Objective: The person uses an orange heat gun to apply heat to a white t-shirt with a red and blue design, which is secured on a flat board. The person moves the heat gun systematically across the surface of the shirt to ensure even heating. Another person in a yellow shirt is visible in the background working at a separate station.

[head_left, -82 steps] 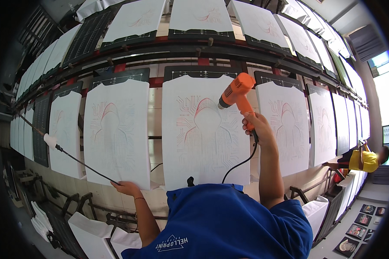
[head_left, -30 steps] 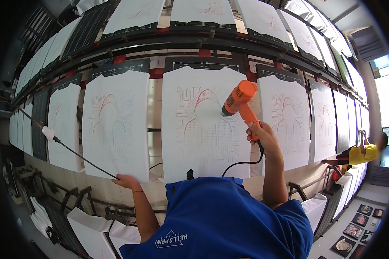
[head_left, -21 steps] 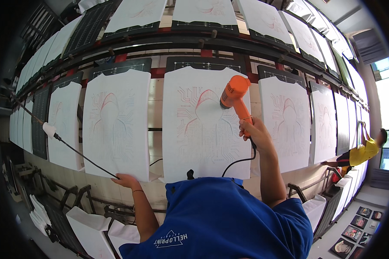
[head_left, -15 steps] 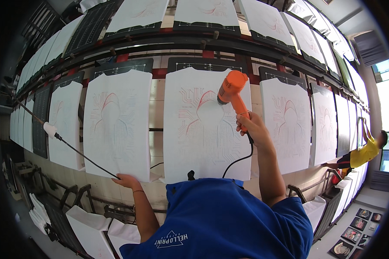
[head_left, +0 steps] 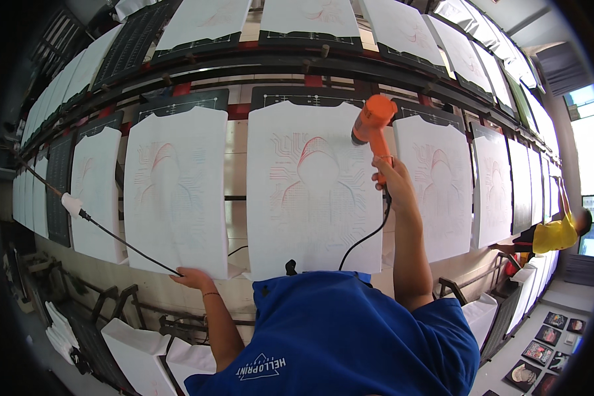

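My right hand [head_left: 393,179] is raised and shut on the grip of an orange heat gun [head_left: 372,123]. Its nozzle points at the upper right of the middle white T-shirt [head_left: 313,191], which bears a faint red and blue print and is stretched on a dark board. The gun's black cable [head_left: 366,236] hangs down toward my blue shirt. My left hand [head_left: 193,278] is at the lower right corner of the neighbouring white T-shirt [head_left: 177,185], closed on the end of a thin black rod [head_left: 122,243] that runs up left to a white tip [head_left: 72,204].
Long curved rows of boards with white shirts run left and right, with a second row [head_left: 310,16] above. A person in a yellow top [head_left: 553,235] bends at the far right. White folded cloths [head_left: 56,328] lie lower left; printed pictures [head_left: 549,343] lie on the floor lower right.
My right hand has swept the heat gun from the middle shirt's right edge leftward and a little upward over the print. My left hand and the thin rod have stayed in place.
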